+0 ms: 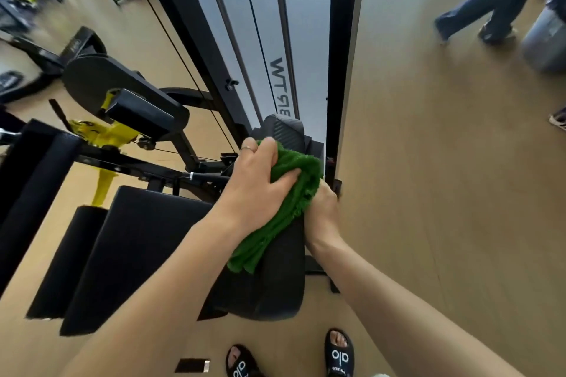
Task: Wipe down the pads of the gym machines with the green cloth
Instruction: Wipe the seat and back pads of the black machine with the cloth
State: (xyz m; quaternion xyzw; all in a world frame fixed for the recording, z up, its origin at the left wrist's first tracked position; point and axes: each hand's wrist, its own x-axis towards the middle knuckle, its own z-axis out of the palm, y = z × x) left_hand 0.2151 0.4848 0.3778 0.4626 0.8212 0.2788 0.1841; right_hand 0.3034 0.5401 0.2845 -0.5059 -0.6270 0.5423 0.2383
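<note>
Right hand [320, 208] fingers hidden behind green cloth [286, 205], grip can't tell. Far machines upper left blurred. Tan wood-look floor [428, 193]; another person's legs [490, 6] top right. Left hand [260, 180] clamped on cloth, bunched at top edge of black pad [275, 278], tail draped down pad face.

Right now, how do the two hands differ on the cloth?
The left hand lies on top of the green cloth, fingers curled over it; the right hand sits under the cloth's right edge, partly hidden. The left hand wears a ring; none shows on the right. Both touch the cloth at the black pad.
</note>
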